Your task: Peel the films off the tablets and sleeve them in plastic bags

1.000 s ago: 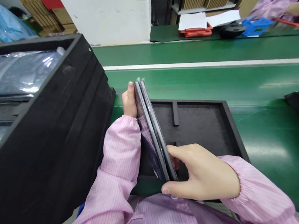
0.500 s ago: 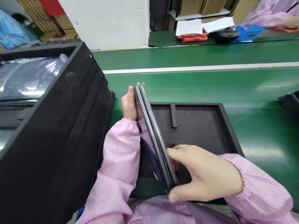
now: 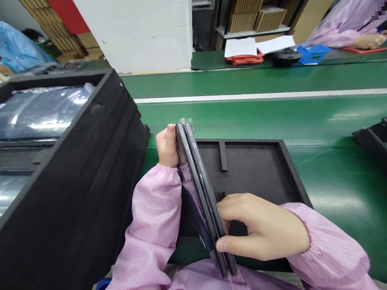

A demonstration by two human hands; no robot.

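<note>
Two dark tablets (image 3: pixel 203 197), pressed face to face or back to back, stand on edge with their thin grey sides toward me. Clear film sticks up at their far end. My left hand (image 3: pixel 167 145) is closed round that far end, its thumb on top and its other fingers hidden. Lower down, my right hand (image 3: pixel 259 226) holds the near part, thumb against the side edges and fingers behind the right tablet. Beneath them lies a black foam tray (image 3: pixel 260 171) with a divider and raised rim, partly covered by my hands and the tablets.
On the left rises a stack of black trays (image 3: pixel 93 168), the top one holding film-wrapped tablets (image 3: pixel 43 108). Another black tray (image 3: pixel 380 151) sits at the right edge. Beyond the green bench (image 3: pixel 244 115) are papers (image 3: pixel 240 47), a blue box (image 3: pixel 312 53) and co-workers at both sides.
The whole view has shifted, so the bench and tray appear slightly lower. The tablets' near end has dropped toward my body, and my right thumb now sits farther up from that end.
</note>
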